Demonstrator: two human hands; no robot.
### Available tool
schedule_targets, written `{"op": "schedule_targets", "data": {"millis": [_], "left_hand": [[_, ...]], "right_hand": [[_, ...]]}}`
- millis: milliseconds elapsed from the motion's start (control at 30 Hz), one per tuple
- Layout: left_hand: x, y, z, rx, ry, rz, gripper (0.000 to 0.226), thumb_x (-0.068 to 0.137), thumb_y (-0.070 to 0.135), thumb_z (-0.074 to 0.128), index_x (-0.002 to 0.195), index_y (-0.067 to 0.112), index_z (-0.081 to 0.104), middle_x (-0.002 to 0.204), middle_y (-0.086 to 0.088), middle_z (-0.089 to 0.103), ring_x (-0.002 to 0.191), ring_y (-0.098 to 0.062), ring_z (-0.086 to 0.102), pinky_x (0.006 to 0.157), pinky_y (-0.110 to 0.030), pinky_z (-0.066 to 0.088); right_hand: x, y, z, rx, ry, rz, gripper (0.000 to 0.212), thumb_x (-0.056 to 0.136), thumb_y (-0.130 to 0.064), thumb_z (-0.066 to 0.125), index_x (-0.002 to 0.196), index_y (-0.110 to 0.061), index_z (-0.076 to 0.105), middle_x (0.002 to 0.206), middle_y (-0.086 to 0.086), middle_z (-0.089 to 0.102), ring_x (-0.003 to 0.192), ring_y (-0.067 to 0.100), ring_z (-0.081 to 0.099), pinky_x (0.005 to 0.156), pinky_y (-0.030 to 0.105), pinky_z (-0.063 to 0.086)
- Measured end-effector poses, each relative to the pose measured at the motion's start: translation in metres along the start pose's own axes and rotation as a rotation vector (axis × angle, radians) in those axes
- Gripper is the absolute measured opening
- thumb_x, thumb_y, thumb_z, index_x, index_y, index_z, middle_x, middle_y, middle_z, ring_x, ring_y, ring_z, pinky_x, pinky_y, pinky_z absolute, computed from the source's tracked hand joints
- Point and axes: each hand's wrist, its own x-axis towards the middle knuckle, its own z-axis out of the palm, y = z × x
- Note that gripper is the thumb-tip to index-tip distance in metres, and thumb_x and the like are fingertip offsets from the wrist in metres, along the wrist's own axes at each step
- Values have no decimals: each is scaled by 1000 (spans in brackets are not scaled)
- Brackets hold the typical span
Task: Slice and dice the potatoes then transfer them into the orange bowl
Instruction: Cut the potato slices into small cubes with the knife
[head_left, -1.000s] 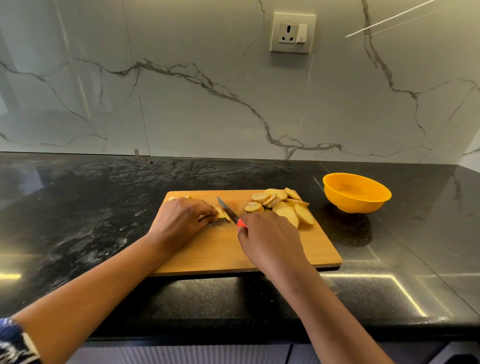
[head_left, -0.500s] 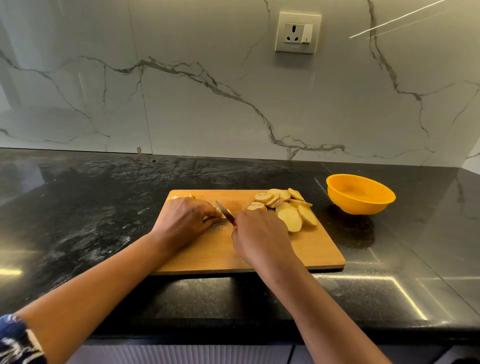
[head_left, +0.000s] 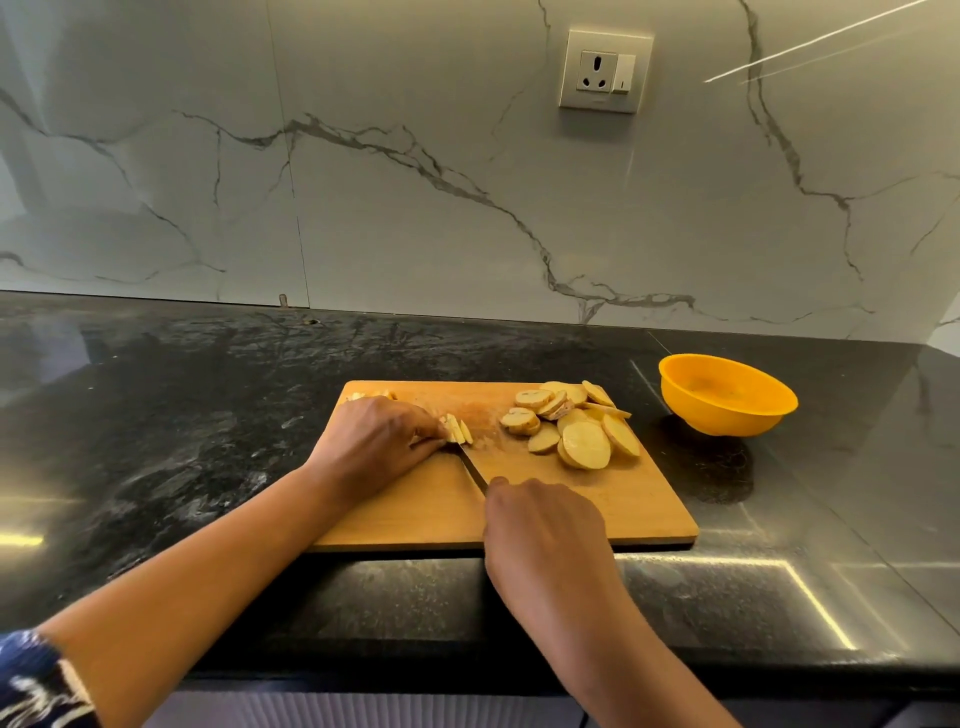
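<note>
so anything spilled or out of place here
Nothing stands out: the potato slices lie piled on the cutting board, the orange bowl stands upright on the counter, and no pieces lie off the board.

Potato slices (head_left: 574, 423): pale rounds heaped just beyond right hand (head_left: 545, 525).
Potato strips (head_left: 457, 430): bunched at left hand (head_left: 371, 447) fingertips.
Orange bowl (head_left: 727, 395): upright, well right of right hand.

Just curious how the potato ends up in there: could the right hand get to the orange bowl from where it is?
Probably yes. The orange bowl stands open on the counter right of the cutting board, with nothing tall between it and the right hand. That hand grips the knife, though.
</note>
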Motion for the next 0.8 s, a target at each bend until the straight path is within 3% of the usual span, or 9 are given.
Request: {"op": "schedule_targets", "data": {"millis": [100, 233, 400, 600, 667, 800], "left_hand": [[-1, 2, -3, -20, -8, -18, 13, 74, 30, 78, 86, 25, 76, 82, 7, 74, 66, -11, 69, 55, -23, 53], [-3, -1, -5, -67, -62, -188, 20, 79, 43, 69, 94, 31, 75, 90, 8, 74, 77, -12, 68, 65, -32, 57], [-6, -6, -11, -91, -48, -326, 28, 76, 45, 71, 100, 30, 73, 100, 5, 72, 89, -14, 68, 76, -30, 55], [0, -7, -17, -199, -236, -428, 43, 81, 40, 69, 123, 34, 59, 124, 2, 62, 104, -17, 60, 89, -30, 48], [6, -8, -14, -260, -265, -394, 41, 82, 36, 69, 121, 33, 61, 122, 4, 63, 95, -11, 61, 90, -29, 48], [14, -10, -7, -284, -286, -325, 22, 81, 32, 72, 103, 30, 71, 101, 10, 69, 96, -7, 59, 87, -33, 50]], "right_hand": [[-6, 6, -2, 16, 28, 21, 17, 99, -17, 43, 109, -18, 57, 81, -2, 45, 76, 18, 45, 61, 30, 37], [-1, 10, -2, 56, 47, 50, 19, 99, -24, 45, 112, -20, 58, 100, 1, 61, 90, 20, 57, 70, 31, 45], [6, 11, 1, 95, 90, 87, 22, 100, -28, 43, 113, -20, 58, 100, 0, 63, 90, 19, 60, 69, 31, 47], [12, 14, 4, 120, 120, 100, 25, 100, -32, 41, 115, -21, 59, 103, -2, 64, 90, 16, 60, 74, 30, 51], [12, 15, 5, 122, 129, 98, 26, 100, -33, 41, 116, -22, 58, 105, -2, 64, 91, 16, 60, 75, 30, 52], [14, 17, 6, 117, 147, 78, 26, 100, -33, 41, 115, -23, 59, 101, -3, 63, 86, 14, 57, 68, 28, 47]]}}
